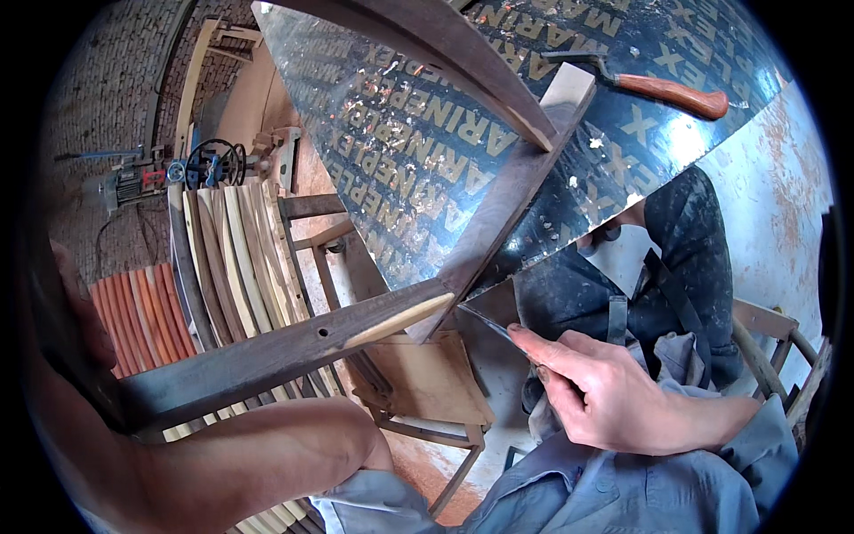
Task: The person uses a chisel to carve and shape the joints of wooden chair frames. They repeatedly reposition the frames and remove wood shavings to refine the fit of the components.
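Note:
My right hand (pixel 605 387) is closed around a slim, pointed metal tool, its narrow blade (pixel 487 321) aimed at a joint in a dark wooden frame (pixel 267 351). The tip lies close to that joint; whether it touches, I cannot tell. Exact tool kind is unclear, since the fingers cover its grip. At the far left, my left hand (pixel 86 311) wraps its fingers around the frame's dark end, partly in shadow. The frame has a straight bar with a small round hole, another bar resting across the table corner, and a curved piece rising from it. A pale strip shows beside the joint.
A black printed board tabletop (pixel 391 178) carries wood chips and a hammer-like tool with a reddish wooden handle (pixel 673 94). Curved wooden slats (pixel 236 258) stand stacked at left, beside reddish rods (pixel 142 311). A wheeled machine (pixel 216 166) is behind. Dark-trousered legs (pixel 685 231) are below the table edge.

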Tool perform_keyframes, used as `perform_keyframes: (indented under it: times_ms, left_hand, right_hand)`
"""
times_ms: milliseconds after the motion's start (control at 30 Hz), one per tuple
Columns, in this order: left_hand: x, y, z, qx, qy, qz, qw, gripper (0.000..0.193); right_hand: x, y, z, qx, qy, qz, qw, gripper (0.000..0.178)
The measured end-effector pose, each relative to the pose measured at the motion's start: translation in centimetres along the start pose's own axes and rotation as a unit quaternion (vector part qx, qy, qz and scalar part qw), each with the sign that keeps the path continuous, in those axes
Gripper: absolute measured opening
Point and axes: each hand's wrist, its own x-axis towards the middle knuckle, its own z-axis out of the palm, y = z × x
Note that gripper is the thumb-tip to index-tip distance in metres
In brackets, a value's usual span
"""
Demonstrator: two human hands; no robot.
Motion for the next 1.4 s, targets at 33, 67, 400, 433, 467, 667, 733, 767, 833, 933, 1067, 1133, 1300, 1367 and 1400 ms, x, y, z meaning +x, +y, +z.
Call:
perform_keyframes:
  times_ms: [33, 67, 400, 433, 467, 667, 733, 767, 833, 933, 1067, 1133, 1300, 1367, 1400]
  left_hand:
    - [0.1, 0.1, 0.0, -0.001, -0.001, 0.001, 1.0, 0.068]
    - [0.2, 0.1, 0.0, -0.002, 0.0, 0.0, 1.0, 0.068]
    - [0.0, 0.1, 0.2, 0.004, -0.001, 0.004, 1.0, 0.069]
    - [-0.1, 0.1, 0.4, 0.002, -0.003, 0.006, 1.0, 0.069]
    - [-0.2, 0.2, 0.7, -0.004, -0.003, 0.008, 1.0, 0.069]
    - [-0.4, 0.4, 0.8, 0.0, -0.004, 0.01, 1.0, 0.07]
    - [-0.3, 0.6, 0.8, -0.006, -0.002, 0.013, 1.0, 0.07]
    - [-0.3, 0.6, 0.6, -0.008, -0.001, 0.013, 1.0, 0.07]
    - [-0.3, 0.4, 0.5, -0.007, 0.001, 0.013, 1.0, 0.07]
    - [0.1, 0.3, -0.2, -0.006, 0.002, 0.018, 1.0, 0.071]
    - [1.2, 0.1, -0.9, -0.017, -0.003, 0.027, 0.999, 0.071]
    - [1.5, 0.1, -1.0, -0.018, -0.007, 0.031, 0.999, 0.071]
    - [1.0, 0.5, -0.8, -0.022, -0.018, 0.045, 0.999, 0.072]
    - [1.1, 0.6, -0.4, -0.028, -0.021, 0.048, 0.998, 0.072]
    - [1.2, 0.7, -0.4, -0.03, -0.023, 0.049, 0.998, 0.072]
  right_hand:
    - [0.1, 0.2, 0.0, -0.004, 0.006, -0.006, 1.0, 0.055]
    - [0.2, 0.4, 0.1, -0.007, 0.012, -0.012, 1.0, 0.055]
    - [0.9, 0.0, -0.1, 0.018, -0.012, -0.009, 1.0, 0.056]
    - [1.0, 0.2, 0.0, 0.019, -0.015, -0.002, 1.0, 0.055]
    - [1.2, 0.4, 0.0, 0.02, -0.019, 0.006, 1.0, 0.055]
    - [1.8, -0.1, -0.8, 0.006, -0.041, 0.003, 0.999, 0.055]
    - [2.0, -0.3, -1.3, 0.005, -0.05, 0.006, 0.999, 0.055]
    - [2.0, -0.4, -1.4, 0.005, -0.055, 0.007, 0.998, 0.055]
    - [2.4, -0.2, -0.3, 0.019, -0.04, 0.012, 0.999, 0.054]
    - [1.6, 1.0, 1.4, 0.079, 0.011, 0.009, 0.997, 0.053]
    - [0.3, 1.6, 1.5, 0.086, 0.043, 0.007, 0.995, 0.052]
    - [0.3, 1.5, 1.1, 0.051, 0.038, -0.008, 0.998, 0.051]
    - [0.6, 1.6, 1.9, 0.033, 0.012, -0.024, 0.999, 0.051]
    - [0.4, 0.9, 1.6, 0.032, 0.029, -0.021, 0.999, 0.051]
    - [0.4, 0.7, 1.4, 0.031, 0.037, -0.02, 0.999, 0.05]
